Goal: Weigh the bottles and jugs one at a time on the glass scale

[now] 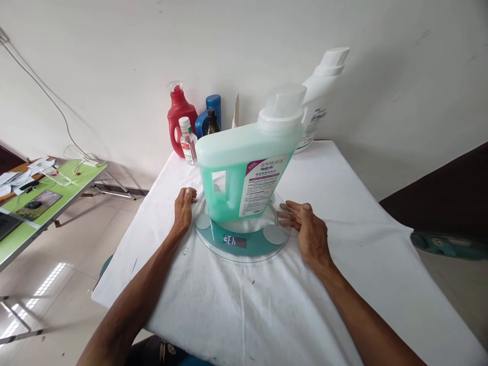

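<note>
A large jug (232,178) of translucent green liquid, with a white cap, stands upright on a round glass scale (213,236). The scale's lit display (234,241) faces me, its digits upside down in my view. My left hand (184,209) is beside the scale's left rim, thumb on top and fingertips pointing towards the glass; it holds nothing that I can see. On the right, my right hand (310,229) has its fingers stretched out at the rim, apart from one another. Neither hand is on the jug.
A white cloth (251,315) covers the table. Along the wall stand a red bottle (179,114), a small clear bottle (187,142), a blue bottle (214,104), a dark pump bottle (212,122) and a tall white bottle (324,84). A green table (72,175) with papers is at left.
</note>
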`<state>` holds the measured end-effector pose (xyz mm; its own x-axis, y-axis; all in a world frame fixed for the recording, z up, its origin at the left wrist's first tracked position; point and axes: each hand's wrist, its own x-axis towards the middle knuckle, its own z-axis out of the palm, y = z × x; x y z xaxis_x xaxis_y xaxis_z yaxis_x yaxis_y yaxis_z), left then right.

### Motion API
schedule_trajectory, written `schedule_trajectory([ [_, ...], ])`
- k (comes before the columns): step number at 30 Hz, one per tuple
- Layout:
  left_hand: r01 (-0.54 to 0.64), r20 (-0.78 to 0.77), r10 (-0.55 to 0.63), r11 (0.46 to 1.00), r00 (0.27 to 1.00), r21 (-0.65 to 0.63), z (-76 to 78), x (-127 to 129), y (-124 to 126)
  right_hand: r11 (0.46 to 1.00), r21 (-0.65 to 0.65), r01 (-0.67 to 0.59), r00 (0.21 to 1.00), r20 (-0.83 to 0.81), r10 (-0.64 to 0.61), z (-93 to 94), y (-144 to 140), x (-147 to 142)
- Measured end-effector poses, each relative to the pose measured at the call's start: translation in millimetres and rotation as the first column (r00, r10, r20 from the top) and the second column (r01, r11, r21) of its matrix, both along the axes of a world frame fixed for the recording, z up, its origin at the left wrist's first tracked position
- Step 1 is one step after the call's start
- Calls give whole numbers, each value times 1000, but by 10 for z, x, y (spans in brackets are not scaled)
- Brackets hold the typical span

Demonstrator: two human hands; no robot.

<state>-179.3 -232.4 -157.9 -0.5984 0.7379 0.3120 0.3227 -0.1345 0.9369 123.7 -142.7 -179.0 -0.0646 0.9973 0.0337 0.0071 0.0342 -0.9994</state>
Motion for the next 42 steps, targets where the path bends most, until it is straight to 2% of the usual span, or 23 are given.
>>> schedule_trajectory([
  [11,-22,-2,22,1000,1000,-5,-14,-1,0,1000,-15,2,1000,-15,-2,-16,11,9],
  [18,3,-23,-3,1000,1000,-13,25,9,-36,1000,-4,-3,1000,-5,3,-10,3,12],
  [25,-8,-129,4,1000,992,-29,-14,32,-57,1000,-5,-8,1000,1,8,-28,15,19],
  [32,-34,-168,19,996,986,-84,-35,7,-60,1000,2,-12,1000,-11,12,-37,13,17],
  [42,-22,-178,14,999,984,-39,-24,17,-77,1000,5,-19,1000,-24,19,-67,22,20],
])
